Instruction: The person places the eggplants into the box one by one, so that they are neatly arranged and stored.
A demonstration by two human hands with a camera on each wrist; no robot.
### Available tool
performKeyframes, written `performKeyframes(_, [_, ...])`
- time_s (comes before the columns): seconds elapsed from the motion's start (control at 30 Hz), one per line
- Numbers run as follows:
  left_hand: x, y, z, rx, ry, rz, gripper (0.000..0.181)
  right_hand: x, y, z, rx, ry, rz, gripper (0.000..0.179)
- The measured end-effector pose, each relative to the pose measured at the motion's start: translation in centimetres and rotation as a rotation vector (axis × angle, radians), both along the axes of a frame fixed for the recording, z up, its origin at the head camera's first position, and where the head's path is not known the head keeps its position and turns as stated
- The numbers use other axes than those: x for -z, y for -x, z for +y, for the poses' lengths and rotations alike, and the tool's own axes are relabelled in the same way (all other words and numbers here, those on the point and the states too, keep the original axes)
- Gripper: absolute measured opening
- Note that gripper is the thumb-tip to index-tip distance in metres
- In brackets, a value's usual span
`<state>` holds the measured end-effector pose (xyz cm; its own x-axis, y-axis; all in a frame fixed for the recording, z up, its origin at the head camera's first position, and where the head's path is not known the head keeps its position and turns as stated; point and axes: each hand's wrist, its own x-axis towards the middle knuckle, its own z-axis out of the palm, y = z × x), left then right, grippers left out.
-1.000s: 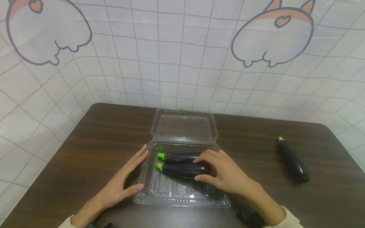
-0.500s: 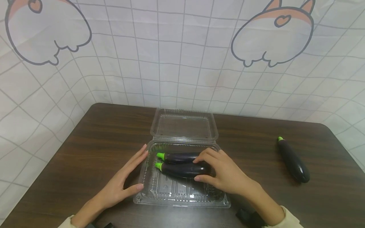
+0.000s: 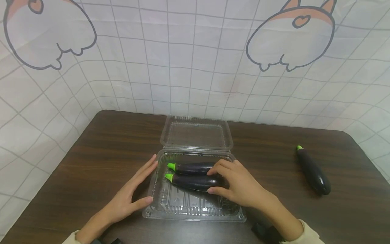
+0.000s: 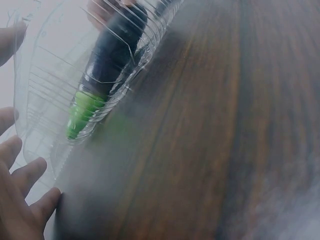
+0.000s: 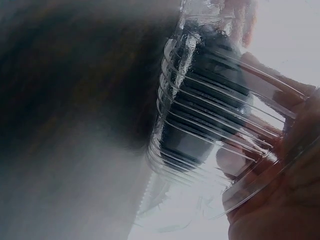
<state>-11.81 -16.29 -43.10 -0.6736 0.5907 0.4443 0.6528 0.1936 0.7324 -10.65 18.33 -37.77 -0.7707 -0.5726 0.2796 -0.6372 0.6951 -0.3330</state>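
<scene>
Two dark eggplants lie side by side in a clear plastic clamshell box [image 3: 164, 216], green stems to the left. My right hand [image 3: 242, 186] reaches over the box's right side and holds the blunt end of the front eggplant [image 3: 192, 182], thumb on the near side, fingers on the far side. Part of the rear eggplant [image 3: 192, 168] disappears behind those fingers. With fairly straight, spread fingers, my left hand [image 3: 126, 196] touches the box's left rim. In the left wrist view a green stem [image 4: 85, 115] shows through the clear wall; the right wrist view shows a dark blunt end [image 5: 200, 105].
The box's lid [image 3: 196, 135] is folded back flat behind it, towards the wall. A third eggplant [image 3: 312, 173] lies on the brown table [image 3: 100, 152] at the right. A white grid-patterned cloth [image 3: 182, 67] with cartoon animals hangs behind the table.
The front eggplant has shifted very slightly to the left within the box. Both hands stay practically where they were, and the view has tilted a little.
</scene>
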Motion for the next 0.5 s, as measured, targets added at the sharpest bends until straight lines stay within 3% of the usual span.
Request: performKeyframes(0.5, [-0.11, -0.07, 0.01, -0.003, 0.003, -0.012, 0.078, -0.25, -0.07, -0.22, 0.024, -0.030, -0.015, 0.041])
